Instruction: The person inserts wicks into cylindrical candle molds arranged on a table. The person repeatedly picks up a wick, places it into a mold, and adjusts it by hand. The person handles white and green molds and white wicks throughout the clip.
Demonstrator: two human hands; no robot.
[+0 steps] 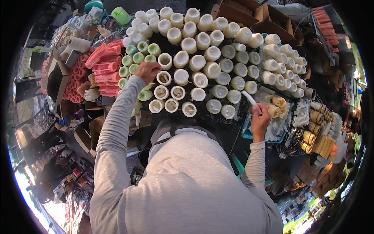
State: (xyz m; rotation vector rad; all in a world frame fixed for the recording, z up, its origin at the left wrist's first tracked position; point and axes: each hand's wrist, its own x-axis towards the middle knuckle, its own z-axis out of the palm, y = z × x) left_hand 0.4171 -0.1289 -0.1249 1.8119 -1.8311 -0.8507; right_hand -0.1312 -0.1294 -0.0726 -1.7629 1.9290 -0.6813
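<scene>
The left hand [147, 71] closes on a cream candle [163, 78] at the left edge of the packed candle block [202, 58], while the right hand [259, 121] grips a white stick [250, 100] right of it; a careless pull would likely topple neighbouring candles.

Left hand [147, 71]: fingers curl away from camera; whatever they touch among the green candles [133, 58] is hidden. Right hand [259, 121]: lower end of the white stick [249, 99] concealed inside the fist. Person's torso [187, 183] covers the near table edge. Stalls near the picture's rim are too warped and small to identify.
</scene>
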